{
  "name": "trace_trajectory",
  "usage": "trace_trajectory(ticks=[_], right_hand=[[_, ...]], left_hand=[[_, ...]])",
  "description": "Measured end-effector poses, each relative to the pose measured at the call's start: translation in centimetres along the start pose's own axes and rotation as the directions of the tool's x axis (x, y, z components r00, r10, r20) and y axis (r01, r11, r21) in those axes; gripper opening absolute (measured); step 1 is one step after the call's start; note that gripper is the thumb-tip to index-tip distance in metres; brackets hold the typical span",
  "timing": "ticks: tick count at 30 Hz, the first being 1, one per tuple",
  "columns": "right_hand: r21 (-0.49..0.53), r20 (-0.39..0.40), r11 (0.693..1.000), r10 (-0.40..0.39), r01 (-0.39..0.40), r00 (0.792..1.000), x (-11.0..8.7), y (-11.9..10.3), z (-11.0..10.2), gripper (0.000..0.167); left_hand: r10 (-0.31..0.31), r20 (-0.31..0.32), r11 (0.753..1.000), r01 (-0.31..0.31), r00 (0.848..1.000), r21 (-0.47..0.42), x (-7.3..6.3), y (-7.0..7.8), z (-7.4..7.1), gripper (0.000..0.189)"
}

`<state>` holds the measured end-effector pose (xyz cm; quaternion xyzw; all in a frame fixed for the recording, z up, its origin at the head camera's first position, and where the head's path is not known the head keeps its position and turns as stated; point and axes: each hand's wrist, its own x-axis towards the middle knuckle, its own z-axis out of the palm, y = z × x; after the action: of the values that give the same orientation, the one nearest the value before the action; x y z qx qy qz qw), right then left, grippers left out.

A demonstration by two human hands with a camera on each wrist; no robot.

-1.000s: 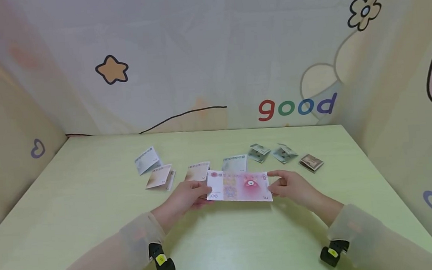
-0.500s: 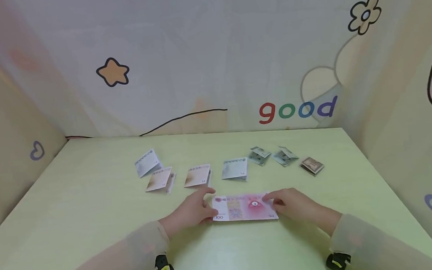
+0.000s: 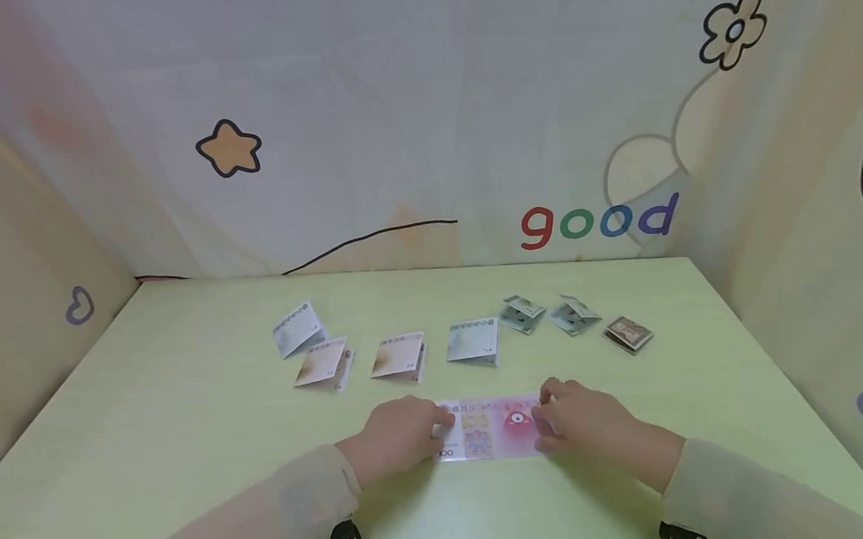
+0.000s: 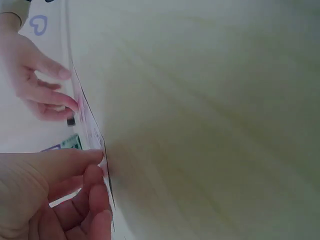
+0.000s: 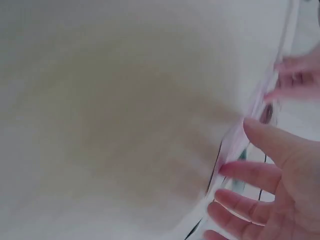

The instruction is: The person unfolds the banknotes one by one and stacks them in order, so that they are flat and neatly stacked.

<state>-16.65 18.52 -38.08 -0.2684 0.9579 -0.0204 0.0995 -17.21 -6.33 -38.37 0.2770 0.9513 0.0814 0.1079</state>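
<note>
A pink-and-white 100 banknote (image 3: 494, 432) lies face up on the pale green table (image 3: 449, 523), in front of the person. The left hand (image 3: 405, 434) rests at the note's left end, with the thumb and fingertips on it. In the left wrist view, the left thumb (image 4: 85, 157) and forefinger sit close together right at its edge. The right hand (image 3: 588, 417) touches the right end, thumb and forefinger apart. Spread fingers of the right hand (image 5: 280, 175) show in the right wrist view. Both hands partly cover the note's ends.
Behind the note stand several folded banknotes: a bluish-white one (image 3: 472, 339), two pale brown ones (image 3: 397, 355) and another bluish one (image 3: 296, 329) at left. Farther right lie two green folded notes (image 3: 522, 313) and a brown one (image 3: 628, 333). A patterned curtain (image 3: 362, 141) encloses the back and sides.
The banknote, first held up between both hands, has come down toward the person onto the table. The hands have moved from gripping its edges to resting over its ends.
</note>
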Motion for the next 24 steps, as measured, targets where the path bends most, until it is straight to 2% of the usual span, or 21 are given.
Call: trace_trajectory(ticks=[3, 6, 9, 14, 20, 24], right_hand=[[-0.136, -0.033, 0.989, -0.058, 0.053, 0.998, -0.3, -0.8, 0.2, 0.038], [-0.186, -0.036, 0.979, -0.087, 0.079, 0.996, -0.5, -1.4, 0.4, 0.044], [-0.187, -0.007, 0.977, -0.103, 0.1, 0.995, -0.9, -1.9, 0.6, 0.046], [-0.174, 0.052, 0.98, -0.09, 0.098, 0.995, -1.6, -2.2, 0.8, 0.053], [-0.183, 0.055, 0.976, -0.111, 0.119, 0.992, -1.8, -2.3, 0.9, 0.054], [-0.182, 0.07, 0.976, -0.112, 0.123, 0.991, -1.8, -2.6, 0.8, 0.054]], left_hand=[[0.062, -0.024, 0.991, -0.059, 0.998, 0.124, -0.1, 0.1, -0.3, 0.022], [0.121, -0.039, 0.972, -0.111, 0.992, 0.209, -0.2, 0.0, -0.2, 0.015], [0.144, -0.025, 0.962, -0.134, 0.989, 0.238, -0.2, -0.1, -0.1, 0.015], [0.137, 0.0, 0.968, -0.134, 0.991, 0.214, 0.3, -0.3, -0.1, 0.024], [0.096, 0.037, 0.988, -0.1, 0.995, 0.117, 0.2, -0.7, -0.2, 0.033], [0.079, 0.025, 0.996, -0.08, 0.997, 0.032, -0.4, -1.0, -0.2, 0.032]])
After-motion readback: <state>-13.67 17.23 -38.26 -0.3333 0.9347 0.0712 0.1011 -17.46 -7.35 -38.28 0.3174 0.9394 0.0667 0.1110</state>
